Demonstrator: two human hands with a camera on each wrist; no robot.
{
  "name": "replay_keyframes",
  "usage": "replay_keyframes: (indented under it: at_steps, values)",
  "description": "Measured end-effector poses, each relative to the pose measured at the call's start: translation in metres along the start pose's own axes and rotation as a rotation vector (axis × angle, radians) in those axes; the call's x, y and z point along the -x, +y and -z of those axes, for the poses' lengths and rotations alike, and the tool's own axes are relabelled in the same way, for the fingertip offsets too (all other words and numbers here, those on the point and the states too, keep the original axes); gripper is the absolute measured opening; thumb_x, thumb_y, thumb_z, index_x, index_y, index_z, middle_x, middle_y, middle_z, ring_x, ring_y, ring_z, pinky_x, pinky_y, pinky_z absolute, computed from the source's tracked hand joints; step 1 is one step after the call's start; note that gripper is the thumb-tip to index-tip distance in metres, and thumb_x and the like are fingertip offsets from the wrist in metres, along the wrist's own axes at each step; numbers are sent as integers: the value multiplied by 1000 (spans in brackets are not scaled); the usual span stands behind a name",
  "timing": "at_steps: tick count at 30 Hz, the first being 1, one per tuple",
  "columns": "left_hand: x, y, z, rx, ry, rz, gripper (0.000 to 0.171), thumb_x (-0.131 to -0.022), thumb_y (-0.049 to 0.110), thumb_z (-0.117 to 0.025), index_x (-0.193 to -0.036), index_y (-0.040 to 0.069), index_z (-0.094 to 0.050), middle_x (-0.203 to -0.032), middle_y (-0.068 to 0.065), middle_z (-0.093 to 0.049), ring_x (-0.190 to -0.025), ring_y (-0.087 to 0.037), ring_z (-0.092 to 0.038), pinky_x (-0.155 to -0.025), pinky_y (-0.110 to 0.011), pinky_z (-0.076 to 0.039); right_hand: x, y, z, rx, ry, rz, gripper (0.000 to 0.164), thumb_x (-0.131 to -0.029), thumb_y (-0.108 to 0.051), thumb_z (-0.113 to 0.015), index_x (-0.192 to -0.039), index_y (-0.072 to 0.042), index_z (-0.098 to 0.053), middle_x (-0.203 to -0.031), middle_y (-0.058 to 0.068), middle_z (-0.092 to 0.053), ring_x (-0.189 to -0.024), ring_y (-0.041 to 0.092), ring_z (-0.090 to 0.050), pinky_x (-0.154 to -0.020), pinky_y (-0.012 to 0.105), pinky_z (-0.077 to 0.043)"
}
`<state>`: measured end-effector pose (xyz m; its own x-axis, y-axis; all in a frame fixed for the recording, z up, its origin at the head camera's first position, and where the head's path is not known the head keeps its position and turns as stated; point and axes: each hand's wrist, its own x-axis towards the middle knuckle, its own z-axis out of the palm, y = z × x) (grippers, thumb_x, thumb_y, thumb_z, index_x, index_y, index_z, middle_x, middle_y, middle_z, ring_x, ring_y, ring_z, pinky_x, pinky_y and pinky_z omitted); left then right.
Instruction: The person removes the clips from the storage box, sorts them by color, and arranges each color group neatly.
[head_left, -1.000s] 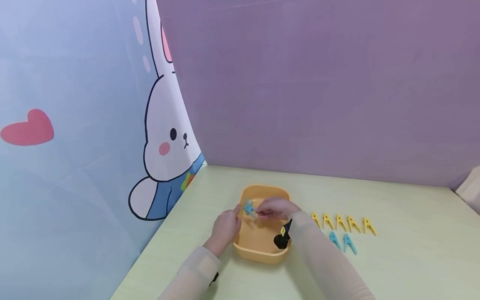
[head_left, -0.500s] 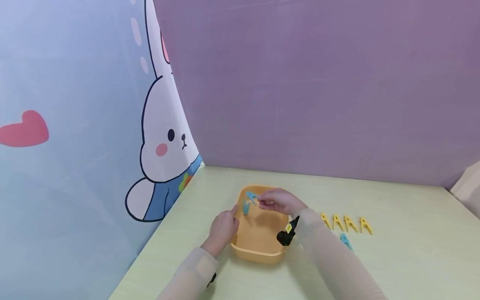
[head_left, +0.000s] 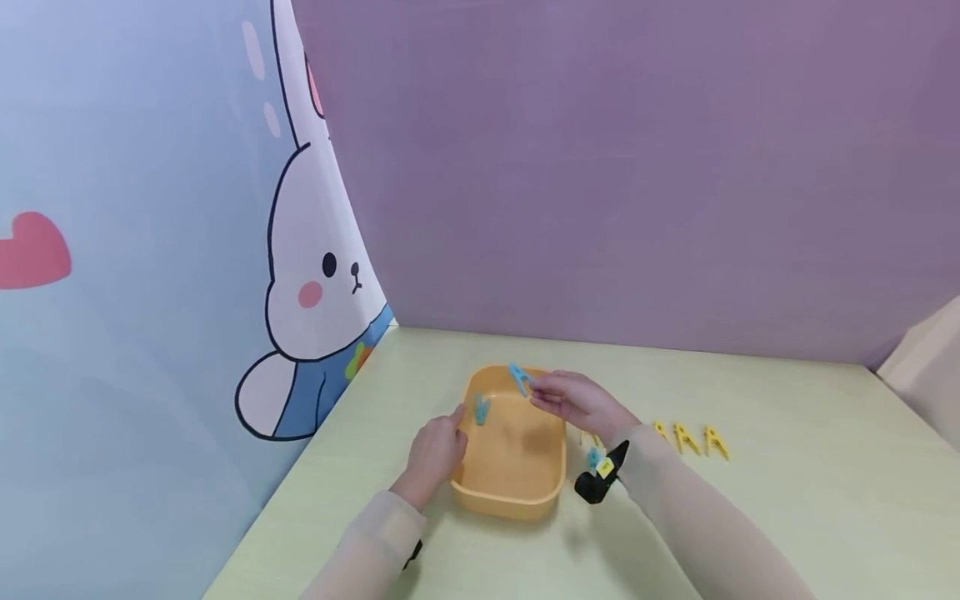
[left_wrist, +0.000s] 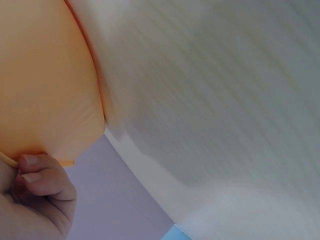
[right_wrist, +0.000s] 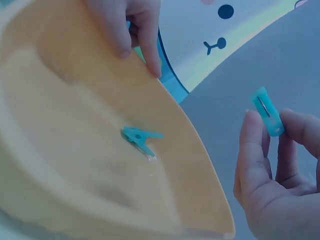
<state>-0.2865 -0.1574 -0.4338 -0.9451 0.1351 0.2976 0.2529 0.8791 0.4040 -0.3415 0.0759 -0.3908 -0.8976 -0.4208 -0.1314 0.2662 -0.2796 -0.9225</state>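
A yellow-orange plastic basin (head_left: 507,502) stands on the table. My left hand (head_left: 433,457) holds its left rim; in the left wrist view the curled fingers (left_wrist: 47,182) are at the basin's edge. Pinched between the thumb and fingers of my right hand (head_left: 579,400) is a blue clothespin (right_wrist: 267,112), raised over the basin's far right rim in the head view. Another blue clothespin (right_wrist: 137,136) lies inside the basin by its left wall.
Yellow clothespins (head_left: 686,438) lie in a row on the table (head_left: 787,500), right of the basin, some hidden behind my right forearm. A blue clothespin (head_left: 594,457) shows near that wrist. Fabric with a rabbit print (head_left: 322,250) stands at the left, a purple backdrop (head_left: 600,167) behind.
My right hand has moved up and to the right with its clothespin, away from the one lying in the basin. My left hand stays at the rim. The head view has shifted slightly.
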Motion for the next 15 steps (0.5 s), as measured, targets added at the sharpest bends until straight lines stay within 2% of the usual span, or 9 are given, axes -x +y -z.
replay_keyframes:
  at_steps: [5, 10, 15]
  values:
    - [1, -1, 1, -7, -8, 9, 47, -83, 3, -54, -129, 0, -51, -56, 0, -41, -45, -11, -32, -41, -23, -32, 15, 1, 7, -34, -24, 15, 12, -92, 4, -47, -86, 1, -56, -87, 10, -57, -81, 15, -59, -83, 28, -46]
    - [1, -1, 1, -10, -5, 9, 47, -82, 4, -54, -129, 0, -51, -59, -1, -44, -46, -12, -33, -42, -24, -32, 29, 1, 15, -45, -47, 36, 18, -94, 4, -43, -87, -2, -59, -90, 8, -57, -85, 15, -58, -87, 29, -44]
    - [0, -2, 1, -1, -11, 12, 47, -82, 2, -53, -129, -1, -50, -56, 0, -41, -44, -10, -31, -41, -23, -31, 39, -1, 24, -75, -12, 40, 19, -94, 6, -42, -87, -1, -58, -88, 8, -58, -84, 15, -58, -84, 28, -46]
